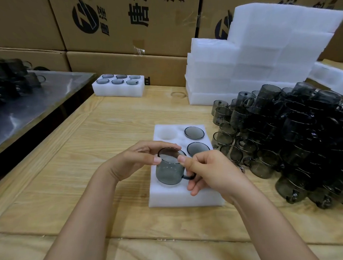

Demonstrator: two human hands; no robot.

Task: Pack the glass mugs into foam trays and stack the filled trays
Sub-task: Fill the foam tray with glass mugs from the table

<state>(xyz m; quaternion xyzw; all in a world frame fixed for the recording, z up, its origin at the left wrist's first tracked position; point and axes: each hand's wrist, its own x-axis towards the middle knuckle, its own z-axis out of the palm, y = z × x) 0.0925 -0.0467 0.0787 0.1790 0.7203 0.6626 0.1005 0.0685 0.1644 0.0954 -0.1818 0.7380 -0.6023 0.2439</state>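
seating a mug is the step in hand: you hold the smoky glass mug (169, 171) between both hands over the left column of the foam tray (180, 197). its lower end is down at the tray's near-left pocket but, as far as i can judge, not yet pushed home. your left grip (137, 158) pinches the mug's upper edge from the tray's left side, thumb and fingertips curled on the glass. your right grip (213, 171) has its thumb on that same edge and its fingers round the handle, which points toward the tray's right side. in the tray's right column two seated mugs (194, 132) sit flush (the near-right pocket is hidden under your right grip), and the far-left pocket (168, 134) is empty. the next move, i'd say, calls for keeping the handle turned to fit the pocket and pressing straight down evenly. then let go and reach for the pile of loose mugs (295, 141) right of the tray. beyond the tray, a filled tray (117, 91) sits on the table (89, 152).
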